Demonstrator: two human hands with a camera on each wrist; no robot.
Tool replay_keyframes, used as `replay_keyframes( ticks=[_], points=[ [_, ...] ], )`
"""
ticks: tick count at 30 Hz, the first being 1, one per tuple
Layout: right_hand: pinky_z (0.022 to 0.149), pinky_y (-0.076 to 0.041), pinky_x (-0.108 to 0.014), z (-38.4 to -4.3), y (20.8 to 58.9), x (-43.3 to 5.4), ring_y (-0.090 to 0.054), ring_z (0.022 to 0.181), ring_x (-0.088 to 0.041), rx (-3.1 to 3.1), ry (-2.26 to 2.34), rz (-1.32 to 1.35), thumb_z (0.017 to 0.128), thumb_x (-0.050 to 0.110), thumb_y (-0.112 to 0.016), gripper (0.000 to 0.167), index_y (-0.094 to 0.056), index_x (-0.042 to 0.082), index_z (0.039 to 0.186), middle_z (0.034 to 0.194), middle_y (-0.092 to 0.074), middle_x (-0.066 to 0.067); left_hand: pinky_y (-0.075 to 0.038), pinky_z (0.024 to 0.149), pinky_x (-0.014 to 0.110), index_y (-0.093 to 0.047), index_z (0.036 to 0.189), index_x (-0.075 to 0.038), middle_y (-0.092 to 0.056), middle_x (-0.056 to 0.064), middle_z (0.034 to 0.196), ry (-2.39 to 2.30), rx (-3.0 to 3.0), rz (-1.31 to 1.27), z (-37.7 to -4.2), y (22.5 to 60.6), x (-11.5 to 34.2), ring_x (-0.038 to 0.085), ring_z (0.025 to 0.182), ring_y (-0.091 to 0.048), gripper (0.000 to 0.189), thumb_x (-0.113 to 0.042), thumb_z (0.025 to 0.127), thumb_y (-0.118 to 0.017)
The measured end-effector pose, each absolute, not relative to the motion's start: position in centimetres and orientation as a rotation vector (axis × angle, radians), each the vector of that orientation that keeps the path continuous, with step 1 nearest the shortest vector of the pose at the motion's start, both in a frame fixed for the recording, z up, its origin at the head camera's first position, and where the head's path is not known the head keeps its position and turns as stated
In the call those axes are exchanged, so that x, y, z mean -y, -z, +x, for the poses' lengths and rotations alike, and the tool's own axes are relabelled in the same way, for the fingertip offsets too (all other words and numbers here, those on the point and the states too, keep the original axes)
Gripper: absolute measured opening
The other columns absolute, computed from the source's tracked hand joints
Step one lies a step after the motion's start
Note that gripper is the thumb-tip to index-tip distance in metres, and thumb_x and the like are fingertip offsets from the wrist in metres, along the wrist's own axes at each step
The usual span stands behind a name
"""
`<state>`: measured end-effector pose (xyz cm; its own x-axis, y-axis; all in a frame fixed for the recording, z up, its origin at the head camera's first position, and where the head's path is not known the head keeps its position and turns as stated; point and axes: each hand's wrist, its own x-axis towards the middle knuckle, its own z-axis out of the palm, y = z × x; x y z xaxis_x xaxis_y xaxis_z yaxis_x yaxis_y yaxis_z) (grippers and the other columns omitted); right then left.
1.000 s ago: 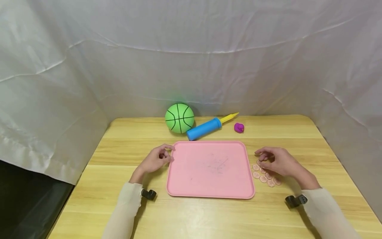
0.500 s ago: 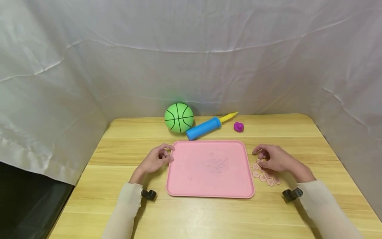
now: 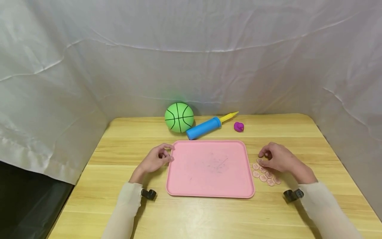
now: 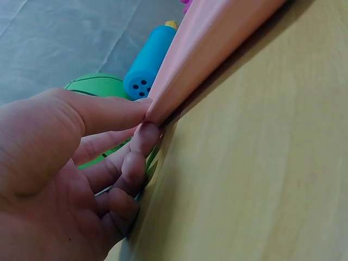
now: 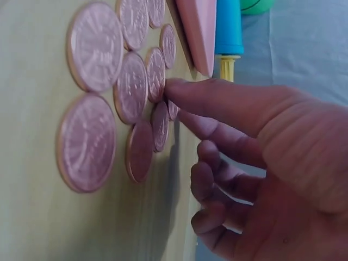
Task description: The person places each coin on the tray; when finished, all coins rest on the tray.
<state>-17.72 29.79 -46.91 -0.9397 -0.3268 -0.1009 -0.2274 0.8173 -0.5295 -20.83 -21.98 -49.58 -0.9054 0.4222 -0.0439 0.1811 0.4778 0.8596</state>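
My left hand (image 3: 155, 159) is at the left side of the pink tray (image 3: 209, 193), its thumb and index finger pinching the rim in the left wrist view. Its other fingers curl loosely below the edge. The tray lies flat, with grey scuffs on its middle. Right of it, several copper-coloured coins (image 3: 263, 178) lie flat on the table, some touching or overlapping. My right hand (image 3: 280, 158) is over the farthest coins, fingers loosely bent. In the right wrist view its thumb meets a coin (image 5: 156, 74), and its index fingertip is beside another; nothing is lifted.
Behind the tray are a green ball (image 3: 179, 117) with black lines, a blue hand pump (image 3: 204, 128) with a yellow nozzle, and a small purple rubber duck (image 3: 238, 126). Grey cloth (image 3: 209, 66) hangs around the wooden table (image 3: 197, 215).
My right hand's index finger has drawn back to the right, closer to the thumb, after a small shift left. My left hand keeps its place on the tray's rim.
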Motion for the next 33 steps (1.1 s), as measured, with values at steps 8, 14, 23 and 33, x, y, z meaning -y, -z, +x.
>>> replay_keyframes(
  ticks=[8,14,23,33],
  points=[
    [0.068,-0.041,-0.026,-18.2,47.3,-30.7,-0.047,0.075,-0.011,-2.742,0.809,-0.491,0.091,0.020,-0.087,0.021,-0.074,0.005,0.098,0.084,-0.061,-0.001,-0.045,0.068,0.021,-0.063,0.142,0.001,-0.075,0.022,0.097,-1.405,-2.466,0.517,-20.8,49.7,21.9,0.016,0.076,-0.058,0.041,0.006,0.101,-0.065],
    [0.069,-0.042,-0.025,-18.3,47.7,-30.7,-0.048,0.076,-0.010,-2.734,0.831,-0.462,0.088,0.020,-0.087,0.022,-0.070,0.007,0.092,0.084,-0.060,0.000,-0.045,0.068,0.021,-0.062,0.142,0.001,-0.075,0.023,0.098,-1.407,-2.465,0.515,-20.9,49.8,21.8,0.018,0.078,-0.060,0.041,0.007,0.101,-0.064],
    [0.067,-0.051,-0.022,-17.6,47.9,-31.1,-0.058,0.073,-0.004,-2.727,1.071,-0.463,0.094,0.014,-0.087,0.015,-0.072,0.010,0.093,0.086,-0.071,0.000,-0.044,0.067,0.021,-0.062,0.144,0.000,-0.073,0.023,0.098,-1.426,-2.452,0.486,-20.8,49.8,22.0,0.016,0.076,-0.056,0.043,0.005,0.101,-0.065],
    [0.076,-0.061,-0.027,-17.8,47.6,-30.6,-0.072,0.089,-0.013,-2.549,1.339,-0.218,0.103,0.026,-0.079,0.029,-0.074,0.002,0.118,0.107,-0.078,-0.012,-0.043,0.066,0.020,-0.062,0.143,0.000,-0.074,0.024,0.098,-1.429,-2.458,0.495,-20.9,49.8,22.1,0.014,0.074,-0.055,0.043,0.005,0.101,-0.067]
  ],
)
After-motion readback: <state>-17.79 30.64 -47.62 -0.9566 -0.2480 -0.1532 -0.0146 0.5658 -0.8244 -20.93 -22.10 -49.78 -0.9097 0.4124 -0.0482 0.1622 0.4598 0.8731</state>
